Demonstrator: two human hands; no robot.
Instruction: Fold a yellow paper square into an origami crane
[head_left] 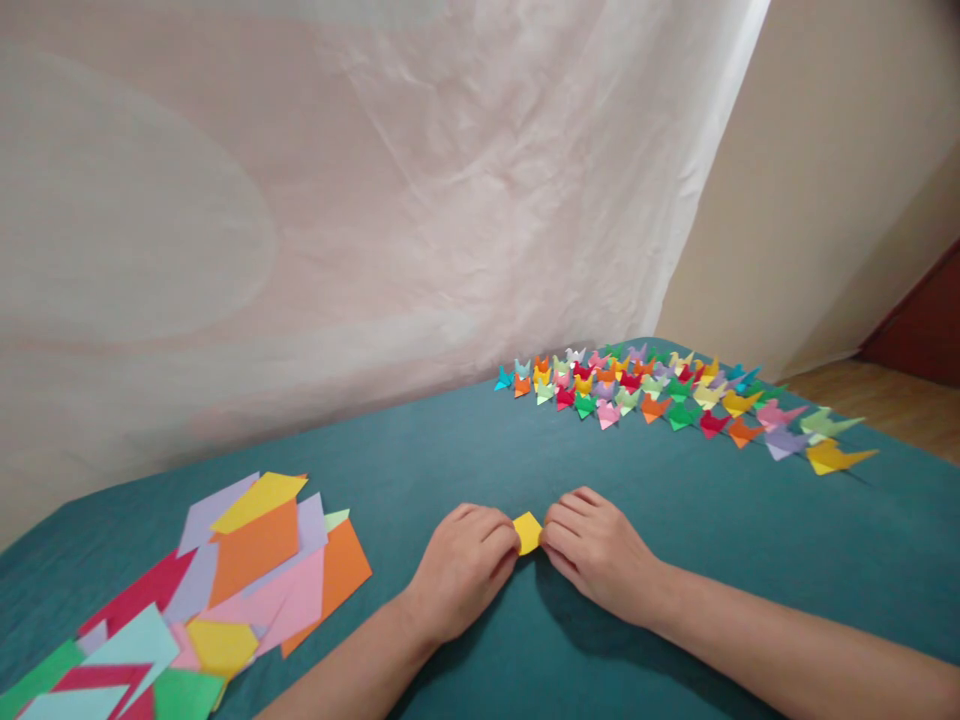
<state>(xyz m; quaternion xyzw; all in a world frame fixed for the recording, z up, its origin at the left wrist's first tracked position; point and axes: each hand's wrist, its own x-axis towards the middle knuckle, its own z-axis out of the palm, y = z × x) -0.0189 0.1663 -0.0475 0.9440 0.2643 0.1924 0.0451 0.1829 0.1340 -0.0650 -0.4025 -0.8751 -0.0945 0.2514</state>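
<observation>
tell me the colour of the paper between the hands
The paper is yellow, seen in the head view.

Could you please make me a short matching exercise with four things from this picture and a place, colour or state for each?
Column one:
1. Small yellow paper
2. Loose sheets
3. Paper birds
4. Table top

Column two:
A. Grouped toward the far right
B. Dark blue-green
C. Held between the left hand and the right hand
D. Overlapping in a spread on the left

Right pairs: 1-C, 2-D, 3-A, 4-B
</observation>
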